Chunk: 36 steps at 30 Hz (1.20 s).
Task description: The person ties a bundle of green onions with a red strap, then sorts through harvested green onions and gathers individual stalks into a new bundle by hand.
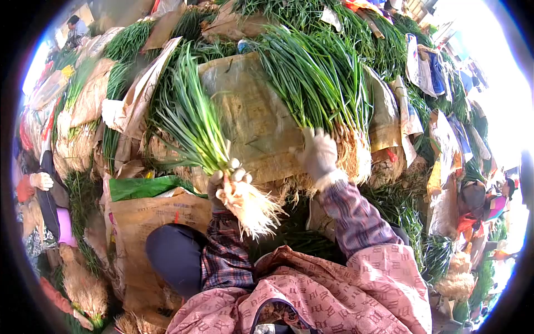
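Note:
My left hand [229,182], in a pale grey glove, is closed around a bunch of green garlic [201,129]. Its long leaves point up and to the left, and its white roots hang over the fingers. My right hand [320,153], also gloved, has its fingers apart and holds nothing that I can see. It is at the lower left of a larger pile of the same greens [320,83], by the stems; whether it touches them I cannot tell. Between the hands lies a yellowish woven sack [250,114].
Stacked greens covered with sacks and sheets surround me. A brown sack [158,217] with a green sheet [143,187] lies near my left knee [175,255]. At the left edge another person's gloved hand [41,181] shows. More people are at the right edge.

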{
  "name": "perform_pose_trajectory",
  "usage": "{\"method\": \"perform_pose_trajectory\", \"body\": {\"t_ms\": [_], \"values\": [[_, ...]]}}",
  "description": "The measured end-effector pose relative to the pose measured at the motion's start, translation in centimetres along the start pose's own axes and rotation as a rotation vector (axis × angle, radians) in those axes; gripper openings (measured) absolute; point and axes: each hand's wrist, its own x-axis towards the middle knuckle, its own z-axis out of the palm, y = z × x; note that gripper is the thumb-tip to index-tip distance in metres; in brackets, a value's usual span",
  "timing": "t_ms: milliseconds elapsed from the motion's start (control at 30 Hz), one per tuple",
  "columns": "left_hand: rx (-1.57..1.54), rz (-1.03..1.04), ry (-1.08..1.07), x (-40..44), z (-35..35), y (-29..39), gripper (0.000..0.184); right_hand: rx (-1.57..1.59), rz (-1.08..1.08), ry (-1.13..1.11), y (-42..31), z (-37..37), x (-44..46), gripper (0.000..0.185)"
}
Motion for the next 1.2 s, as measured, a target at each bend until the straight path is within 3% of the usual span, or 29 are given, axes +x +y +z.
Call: {"method": "perform_pose_trajectory", "body": {"t_ms": [33,67,100,167,200,233,367,400,467,500,533,567,633,667,700,733,767,833,867,900,933,967,1000,1100,1133,1200], "values": [[0.011,0.008,0.020,0.2,0.0,-0.4,0.050,0.019,0.073,-0.049,0.9,1.6,1.0,0.042],[0.025,-0.096,-0.092,1.1,-3.6,-0.2,0.053,0.041,0.136,-0.085,1.7,2.9,3.1,0.035],[0.154,-0.197,0.057,0.0,-0.9,-0.6,0.053,0.063,0.199,-0.122,1.8,2.5,4.9,0.028],[0.087,-0.215,-0.028,0.3,-2.9,-1.3,0.045,0.308,-0.033,0.269,2.6,2.0,4.0,0.010],[0.088,-0.186,0.038,0.5,-2.0,-1.7,0.039,0.296,-0.051,0.285,2.2,1.1,3.8,0.008],[0.182,-0.183,0.120,0.4,-1.1,-1.8,0.035,0.557,-0.091,0.368,2.0,0.1,3.5,0.009],[0.405,-0.155,0.410,0.9,3.7,-1.9,0.024,0.641,-0.220,0.105,-1.2,6.1,2.3,0.016],[0.458,-0.165,0.396,0.9,2.8,-1.7,0.023,0.618,-0.224,0.024,-3.2,6.1,0.8,0.020],[0.615,-0.423,0.252,-0.5,-4.3,0.4,0.032,0.642,-0.279,-0.126,-5.0,5.7,-1.3,0.035],[0.641,-0.366,0.316,-0.2,-3.1,-0.3,0.033,0.675,-0.340,-0.168,-5.0,4.7,-1.1,0.040],[0.596,-0.377,0.301,-0.6,-2.9,-0.2,0.034,0.783,-0.240,-0.461,-4.8,3.4,-0.3,0.048],[0.551,-0.388,0.286,-1.0,-2.9,0.0,0.035,0.739,-0.233,-0.477,-4.9,4.3,-0.3,0.058],[0.401,-0.444,0.096,-0.4,-2.8,0.6,0.030,1.042,0.173,-0.359,-3.7,4.4,1.4,0.071],[0.326,-0.473,-0.005,0.1,-2.6,0.8,0.029,1.329,0.123,-0.322,-3.7,5.2,2.8,0.077],[0.299,-0.271,0.315,-0.5,2.0,-0.3,0.034,1.614,0.067,-0.278,-3.7,7.2,4.2,0.082],[0.253,-0.283,0.260,-0.6,1.1,-0.1,0.037,1.662,0.144,-0.313,-3.5,11.0,5.8,0.084],[0.206,-0.295,0.206,-0.4,0.1,0.1,0.042,1.961,0.100,-0.491,-5.8,9.7,5.1,0.069],[0.203,-0.258,0.216,-0.6,0.7,0.3,0.040,2.162,-0.094,-0.762,-7.1,8.0,4.6,0.051],[0.211,-0.243,0.265,-0.5,1.5,0.2,0.039,2.178,-0.072,-0.728,-7.5,7.3,4.7,0.032],[0.219,-0.228,0.313,-0.4,2.2,0.1,0.037,1.787,-0.087,-0.508,-7.2,7.0,5.0,0.031],[0.041,-0.092,-0.057,0.0,0.9,0.2,0.036,1.391,-0.097,-0.297,-6.2,6.7,5.3,0.030],[-0.137,0.044,-0.427,0.6,0.1,0.4,0.034,1.564,0.085,-0.289,-6.0,7.0,5.6,0.030],[-0.033,0.073,-0.421,0.4,-0.6,0.7,0.032,1.740,0.272,-0.245,-5.8,7.3,5.9,0.032],[-0.107,-0.070,-0.457,0.6,0.9,3.1,0.027,1.947,0.259,-0.363,-4.2,6.8,6.1,0.022],[-0.167,0.055,-0.467,0.1,0.4,2.8,0.038,1.969,0.186,-0.374,-4.8,5.8,6.4,0.023],[-0.096,0.048,-0.350,-0.6,-0.6,2.1,0.036,2.004,-0.002,-0.429,-5.2,4.4,6.8,0.027]]}}
